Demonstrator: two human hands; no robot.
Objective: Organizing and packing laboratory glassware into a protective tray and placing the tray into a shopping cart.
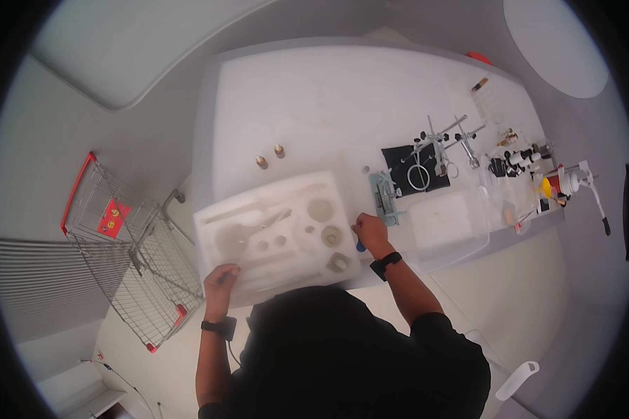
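Note:
A white foam tray [299,188] with cut-out hollows lies before me at the table's near edge. Its hollows hold clear glassware, including a flask [233,238], a beaker [332,236] and another small glass vessel [338,263]. At the tray's near left corner, my left hand [221,288] grips a thin clear dropper [249,252]; something blue, seemingly its bulb, shows between the fingers. My right hand [372,233] is closed just off the tray's right side. A blue piece [360,245] sticks out beneath its fingers, the rest being hidden by the hand.
Two small brown bottles [262,162] stand beyond the tray. To the right are a teal balance [382,196], metal stands with rings [418,177] on a black base, a clear plastic bin [445,225] and a microscope [521,157]. A shopping cart [136,251] stands left of the table [293,94].

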